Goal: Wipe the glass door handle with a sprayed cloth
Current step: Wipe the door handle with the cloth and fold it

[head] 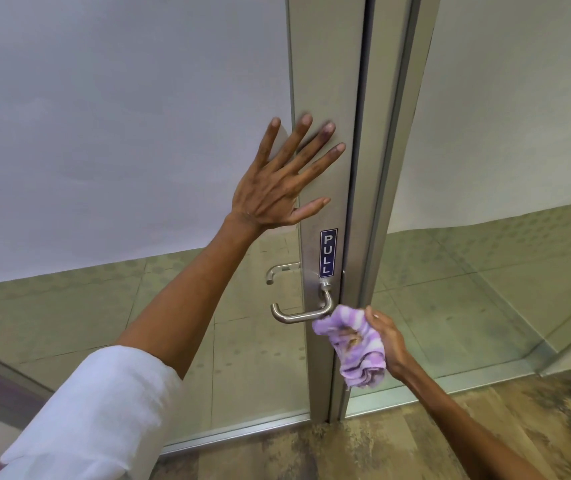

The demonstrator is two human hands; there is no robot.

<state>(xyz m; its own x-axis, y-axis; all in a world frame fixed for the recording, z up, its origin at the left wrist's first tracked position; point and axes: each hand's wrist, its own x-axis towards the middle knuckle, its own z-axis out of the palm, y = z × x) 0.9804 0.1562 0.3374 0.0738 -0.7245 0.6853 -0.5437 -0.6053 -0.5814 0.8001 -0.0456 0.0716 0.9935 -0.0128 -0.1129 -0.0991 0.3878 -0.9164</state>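
A brushed steel lever handle (298,315) juts from the metal door stile (325,98), just below a blue PULL sticker (328,252). My right hand (389,341) clutches a bunched purple and white cloth (353,344) with brown stains. The cloth's top edge touches the right end of the handle. My left hand (277,181) lies flat with fingers spread, partly on the stile and partly on the frosted glass, above the handle.
A second handle (279,271) shows through the glass on the far side. The fixed metal frame (398,133) and another glass panel stand to the right. A tiled floor lies beyond the glass, and wood-look flooring (415,445) lies under me.
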